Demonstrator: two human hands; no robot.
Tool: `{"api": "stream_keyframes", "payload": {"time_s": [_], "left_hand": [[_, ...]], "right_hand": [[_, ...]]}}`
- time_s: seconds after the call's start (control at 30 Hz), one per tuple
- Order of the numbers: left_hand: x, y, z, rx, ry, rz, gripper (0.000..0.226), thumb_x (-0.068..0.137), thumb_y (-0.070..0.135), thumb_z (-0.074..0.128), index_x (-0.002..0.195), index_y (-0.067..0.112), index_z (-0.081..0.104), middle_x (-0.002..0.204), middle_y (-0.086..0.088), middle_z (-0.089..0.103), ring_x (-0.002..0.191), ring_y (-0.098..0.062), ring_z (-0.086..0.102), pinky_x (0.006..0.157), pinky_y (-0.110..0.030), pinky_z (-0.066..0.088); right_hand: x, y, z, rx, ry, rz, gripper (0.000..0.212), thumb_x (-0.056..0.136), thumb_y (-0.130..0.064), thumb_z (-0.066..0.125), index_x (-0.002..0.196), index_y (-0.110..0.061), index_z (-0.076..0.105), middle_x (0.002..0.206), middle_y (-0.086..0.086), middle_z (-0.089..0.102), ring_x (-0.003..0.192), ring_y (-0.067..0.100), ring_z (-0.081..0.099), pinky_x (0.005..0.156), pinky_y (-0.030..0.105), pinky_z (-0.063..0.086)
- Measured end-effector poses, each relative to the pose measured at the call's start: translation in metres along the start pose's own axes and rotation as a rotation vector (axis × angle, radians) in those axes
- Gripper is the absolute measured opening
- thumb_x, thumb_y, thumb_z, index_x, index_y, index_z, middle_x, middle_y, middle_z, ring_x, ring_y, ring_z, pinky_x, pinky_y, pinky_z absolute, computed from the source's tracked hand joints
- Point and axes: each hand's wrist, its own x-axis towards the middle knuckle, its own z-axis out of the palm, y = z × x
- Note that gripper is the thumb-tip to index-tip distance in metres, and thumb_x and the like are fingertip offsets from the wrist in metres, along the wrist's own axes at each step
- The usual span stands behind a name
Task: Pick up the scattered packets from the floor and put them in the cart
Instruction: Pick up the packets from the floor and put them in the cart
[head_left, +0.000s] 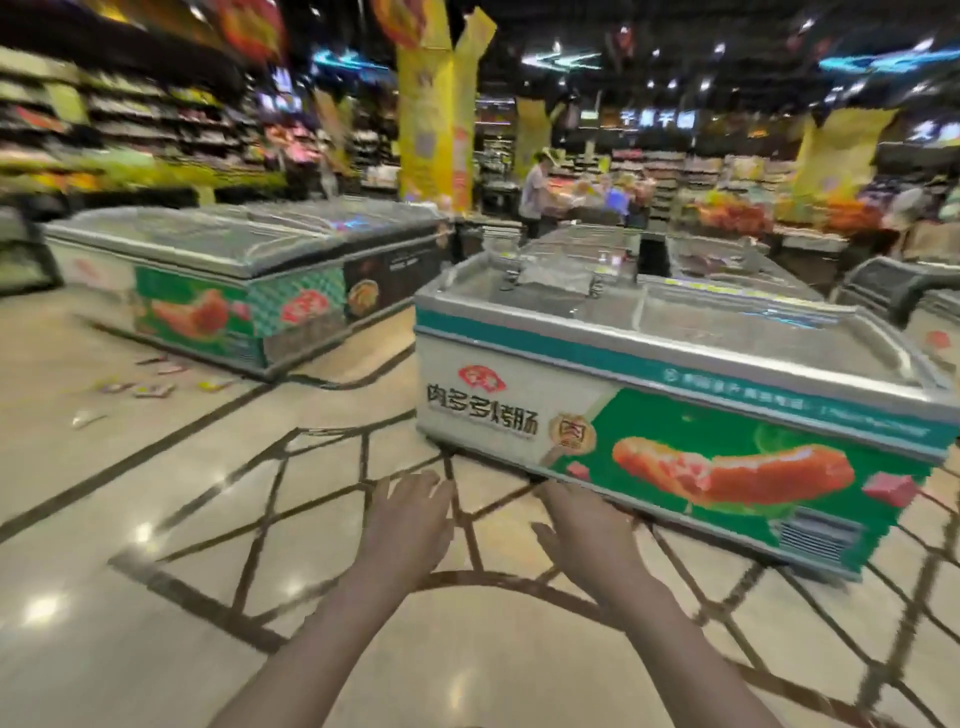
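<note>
The main risk here, as I judge it, is the distance. The scattered flat packets (150, 382) — small, pale, with touches of pink and yellow — lie on the glossy beige tiled floor (130, 545) far to the left, well apart from both hands, and no cart shows anywhere in the view. Carrying packets to a cart that is out of sight could mean dropped ones or extra trips. The polished floor also throws bright glare, so a thin packet could be overlooked, and one pale packet (88, 417) lies apart from the rest, nearer and further left, easy to miss. The picture is blurred, so the exact count of packets cannot be told.

Around them, largest first: a long glass-topped chest freezer with green and checked panels (244, 270) stands just behind the packets, and its base edge could hide any that slid under. A white and green chest freezer with a sausage picture (675, 415) sits near on the right, close beside the right hand (582, 530) — a corner to bump when turning left. Yellow hanging banners (441, 104) and stocked shelves fill the far background, where a few shoppers stand.

The left hand (410, 525) and the right hand are both held forward with fingers spread and relaxed, holding nothing.
</note>
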Motion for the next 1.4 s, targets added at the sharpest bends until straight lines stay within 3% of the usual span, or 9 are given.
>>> {"api": "stream_keyframes", "payload": {"time_s": [0.07,0.13,0.3,0.47,0.57,0.63,0.7,0.77,1.4], "left_hand": [[0.002,-0.037,0.004,0.004,-0.048,-0.131,0.039,0.091,0.035,0.052,0.129,0.023,0.049,0.135,0.0,0.049,0.124,-0.018,0.046,0.104,-0.04,0.032],[0.007,-0.075,0.01,0.037,-0.002,-0.248,0.04,0.097,0.032,0.038,0.137,0.024,0.039,0.143,0.001,0.04,0.132,-0.018,0.037,0.109,-0.037,0.024],[0.015,-0.161,0.008,0.121,0.058,-0.519,0.042,0.098,0.032,0.037,0.138,0.023,0.04,0.144,0.001,0.04,0.132,-0.018,0.038,0.11,-0.037,0.026],[0.026,-0.23,0.017,0.165,0.053,-0.673,0.042,0.097,0.031,0.038,0.138,0.023,0.039,0.141,0.002,0.042,0.129,-0.017,0.04,0.107,-0.035,0.029],[0.042,-0.281,0.039,0.207,0.061,-0.721,0.04,0.097,0.033,0.04,0.136,0.024,0.043,0.137,0.003,0.046,0.125,-0.018,0.045,0.103,-0.034,0.032],[0.057,-0.319,0.049,0.216,0.073,-0.735,0.038,0.088,0.034,0.058,0.124,0.022,0.057,0.124,0.001,0.059,0.111,-0.02,0.058,0.092,-0.037,0.043],[0.077,-0.365,0.061,0.248,0.102,-0.706,0.042,0.056,0.034,0.086,0.094,0.021,0.072,0.092,0.002,0.07,0.077,-0.018,0.068,0.065,-0.035,0.053],[0.101,-0.411,0.07,0.263,0.112,-0.705,0.048,0.035,0.034,0.092,0.077,0.023,0.072,0.074,0.005,0.069,0.06,-0.014,0.067,0.05,-0.03,0.052],[0.343,-0.844,0.177,0.339,0.084,-0.672,0.051,0.027,0.031,0.091,0.073,0.024,0.071,0.067,0.008,0.064,0.054,-0.014,0.063,0.047,-0.028,0.049]], "right_hand": [[0.042,-0.024,0.008,0.019,-0.012,-0.107,0.038,0.092,-0.033,0.049,0.129,-0.022,0.046,0.129,-0.001,0.054,0.119,0.022,0.051,0.091,0.034,0.046],[0.081,-0.048,0.011,0.067,-0.023,-0.212,0.041,0.092,-0.033,0.05,0.131,-0.024,0.045,0.131,-0.002,0.053,0.119,0.02,0.051,0.093,0.033,0.045],[0.174,-0.107,0.029,0.102,-0.043,-0.46,0.038,0.093,-0.035,0.048,0.13,-0.025,0.046,0.127,-0.003,0.056,0.116,0.016,0.053,0.091,0.029,0.045],[0.25,-0.163,0.057,0.148,-0.088,-0.595,0.039,0.095,-0.037,0.047,0.132,-0.026,0.043,0.128,-0.006,0.054,0.117,0.013,0.052,0.084,0.023,0.043],[0.299,-0.197,0.08,0.172,-0.117,-0.621,0.042,0.094,-0.037,0.047,0.135,-0.026,0.041,0.131,-0.006,0.052,0.121,0.014,0.05,0.091,0.026,0.043],[0.337,-0.224,0.096,0.168,-0.124,-0.643,0.043,0.094,-0.037,0.047,0.135,-0.026,0.04,0.131,-0.006,0.052,0.121,0.014,0.05,0.091,0.026,0.043],[0.376,-0.254,0.11,0.166,-0.132,-0.66,0.04,0.094,-0.037,0.046,0.133,-0.025,0.042,0.129,-0.006,0.053,0.118,0.014,0.052,0.089,0.026,0.044],[0.417,-0.287,0.123,0.17,-0.138,-0.674,0.038,0.094,-0.036,0.046,0.13,-0.025,0.044,0.126,-0.006,0.054,0.116,0.014,0.052,0.087,0.026,0.045],[0.835,-0.566,0.274,0.18,-0.221,-0.676,0.036,0.095,-0.034,0.043,0.13,-0.024,0.043,0.127,-0.004,0.052,0.118,0.016,0.05,0.088,0.03,0.044]]}}
